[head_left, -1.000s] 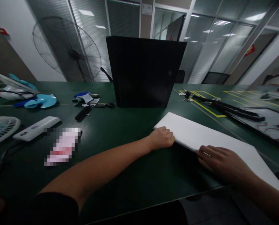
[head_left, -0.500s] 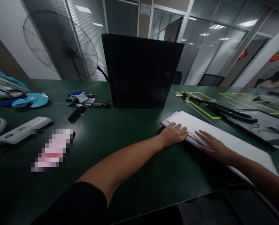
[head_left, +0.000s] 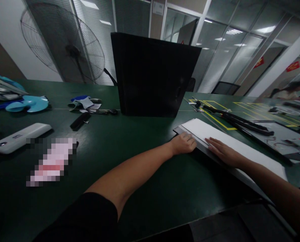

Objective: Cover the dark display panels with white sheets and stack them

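A stack of white sheets lies on a thin dark-edged panel, right of centre on the green table. My left hand is closed at the panel's near left edge, fingers curled over the border; the thumb is hidden. Flat against the sheets' near edge rests my right hand, its fingers stretched out and nothing held in it. The near long side of the panel slants toward me, partly covered by my right forearm.
A big black panel stands upright at the table's middle. To the left lie a blurred-out pink item, a white elongated device and a light-blue fan blade. Black tubes and another framed panel lie at right. A person sits far right.
My left hand has slid slightly left and down, its fingers curling tighter at the edge. My right hand has moved a little left and up along the sheets. The view has shifted slightly.
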A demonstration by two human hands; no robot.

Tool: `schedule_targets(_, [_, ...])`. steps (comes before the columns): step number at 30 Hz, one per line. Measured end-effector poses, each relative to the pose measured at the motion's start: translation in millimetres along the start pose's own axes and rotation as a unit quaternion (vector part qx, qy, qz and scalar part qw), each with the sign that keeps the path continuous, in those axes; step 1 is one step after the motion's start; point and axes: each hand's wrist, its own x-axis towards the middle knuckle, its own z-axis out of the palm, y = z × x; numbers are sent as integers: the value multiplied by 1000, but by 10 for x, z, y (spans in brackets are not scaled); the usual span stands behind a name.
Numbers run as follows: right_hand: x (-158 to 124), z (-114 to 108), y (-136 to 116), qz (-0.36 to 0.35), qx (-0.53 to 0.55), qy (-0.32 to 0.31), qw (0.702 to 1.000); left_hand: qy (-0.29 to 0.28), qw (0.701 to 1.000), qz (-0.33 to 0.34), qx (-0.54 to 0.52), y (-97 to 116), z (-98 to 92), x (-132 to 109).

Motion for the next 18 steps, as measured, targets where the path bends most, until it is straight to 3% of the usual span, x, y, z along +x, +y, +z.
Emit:
schedule_targets(4, [215,15,152,12,-1,-1,1000,0,1000,-5,12,37,-102,-100])
schedule_targets(8, [425,82,313,16,-6,-11,1000,-61,998,-1,16,94,-381,-338])
schedule_targets(13, [685,187,487,25,-15,-10,1000,-166,986,0,10,212,-1008,-867])
schedule_targets(18, [911,272,569,-15,-32,39,999,-241,968,-73,-1,376,-1751,-1576])
